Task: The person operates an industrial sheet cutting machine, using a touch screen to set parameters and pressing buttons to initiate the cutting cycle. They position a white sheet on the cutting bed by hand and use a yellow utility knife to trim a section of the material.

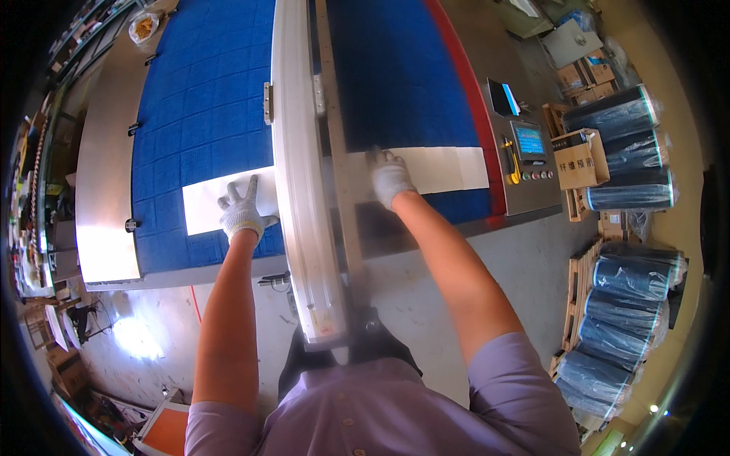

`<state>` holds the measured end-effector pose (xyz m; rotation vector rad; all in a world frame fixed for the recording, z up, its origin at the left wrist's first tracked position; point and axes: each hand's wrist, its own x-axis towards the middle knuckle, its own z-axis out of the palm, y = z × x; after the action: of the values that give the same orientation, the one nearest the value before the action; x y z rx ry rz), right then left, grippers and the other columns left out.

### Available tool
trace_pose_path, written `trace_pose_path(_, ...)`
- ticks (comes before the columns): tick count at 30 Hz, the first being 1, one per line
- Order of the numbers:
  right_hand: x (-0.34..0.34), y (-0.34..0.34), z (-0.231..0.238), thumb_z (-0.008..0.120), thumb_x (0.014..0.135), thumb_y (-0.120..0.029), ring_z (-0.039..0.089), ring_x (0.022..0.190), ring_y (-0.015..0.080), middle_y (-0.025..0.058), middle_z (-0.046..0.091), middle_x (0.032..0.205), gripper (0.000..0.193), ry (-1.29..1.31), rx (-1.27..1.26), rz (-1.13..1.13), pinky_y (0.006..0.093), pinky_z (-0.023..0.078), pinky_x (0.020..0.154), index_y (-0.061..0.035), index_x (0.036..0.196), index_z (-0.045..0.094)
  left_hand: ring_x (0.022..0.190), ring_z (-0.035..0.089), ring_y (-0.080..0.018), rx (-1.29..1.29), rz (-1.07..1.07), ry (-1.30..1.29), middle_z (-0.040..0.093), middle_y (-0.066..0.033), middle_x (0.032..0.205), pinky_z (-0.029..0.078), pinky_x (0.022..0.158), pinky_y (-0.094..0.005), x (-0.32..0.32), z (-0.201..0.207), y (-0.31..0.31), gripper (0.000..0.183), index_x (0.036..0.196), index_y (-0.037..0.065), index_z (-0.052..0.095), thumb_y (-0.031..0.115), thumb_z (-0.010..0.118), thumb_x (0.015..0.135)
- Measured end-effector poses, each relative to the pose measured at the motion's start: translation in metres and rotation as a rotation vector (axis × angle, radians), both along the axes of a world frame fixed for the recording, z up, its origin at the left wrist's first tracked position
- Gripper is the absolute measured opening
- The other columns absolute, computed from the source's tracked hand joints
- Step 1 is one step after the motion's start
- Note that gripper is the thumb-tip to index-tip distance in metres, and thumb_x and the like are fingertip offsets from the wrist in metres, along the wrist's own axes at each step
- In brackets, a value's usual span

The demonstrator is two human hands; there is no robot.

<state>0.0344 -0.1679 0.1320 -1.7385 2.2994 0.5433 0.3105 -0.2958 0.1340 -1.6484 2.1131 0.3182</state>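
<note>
A long white sheet lies across the blue quilted bed of a large flat machine, passing beneath a pale metal crossbeam. My left hand, in a light knit glove with grey fingertips, presses on the sheet's left part, fingers spread wide. Right of the beam, my right hand, gloved the same way, rests on the sheet near the beam's edge. Its fingers are slightly bent, and nothing shows gripped in them. The beam hides the sheet's middle and comes between my two forearms, its near end close to my waist.
At the right, a steel panel holds a small screen, several buttons and a yellow-handled tool. Beyond stand a cardboard box and dark plastic-wrapped rolls on pallets. Clamps line the bed's left edge; a bag sits far left.
</note>
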Motion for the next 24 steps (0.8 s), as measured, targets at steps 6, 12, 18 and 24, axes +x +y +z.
trace_pose_path(6, 0.019, -0.028, -0.039, 0.06, 0.091, -0.03, 0.049, 0.126, 0.0293, 0.0151, 0.043, 0.148, 0.058, 0.017, 0.07, 0.146, 0.0399, 0.043, 0.098, -0.0087, 0.142, 0.045, 0.142, 0.026, -0.0484, -0.001, -0.042, -0.008, 0.017, -0.0133, 0.161, 0.048, 0.104, -0.051, -0.01, 0.004, 0.002, 0.102, 0.151, 0.047, 0.023, 0.037, 0.084, 0.07)
trace_pose_path(12, 0.049, -0.039, -0.043, 0.04, 0.101, -0.03, 0.058, 0.106, 0.0383, 0.0212, 0.06, 0.119, 0.041, -0.542, -0.337, -0.447, 0.0455, 0.049, 0.09, -0.0047, 0.13, 0.054, 0.144, 0.023, -0.0477, -0.066, -0.045, -0.02, 0.014, -0.013, 0.163, 0.042, 0.106, -0.0565, 0.013, -0.021, -0.005, 0.101, 0.152, 0.044, 0.022, 0.045, 0.081, 0.071)
trace_pose_path(18, 0.039, -0.022, -0.044, 0.052, 0.086, -0.005, 0.054, 0.116, 0.0315, 0.0141, 0.044, 0.144, 0.062, -0.059, -0.084, -0.074, 0.0354, 0.044, 0.098, -0.0096, 0.147, 0.036, 0.138, 0.036, -0.0393, -0.006, -0.126, 0.043, 0.025, -0.0069, 0.158, 0.047, 0.103, -0.0506, 0.028, 0.006, -0.014, 0.101, 0.151, 0.037, 0.03, 0.046, 0.084, 0.067)
trace_pose_path(24, 0.053, -0.024, 0.002, 0.053, 0.085, -0.001, 0.054, 0.116, 0.0372, 0.017, 0.044, 0.142, 0.07, -0.144, -0.082, -0.007, 0.0417, 0.047, 0.1, -0.0144, 0.15, 0.031, 0.139, 0.032, -0.0416, -0.086, -0.026, 0.12, 0.021, -0.0086, 0.159, 0.044, 0.111, -0.0457, 0.102, -0.006, -0.043, 0.104, 0.152, 0.034, 0.03, 0.036, 0.088, 0.066)
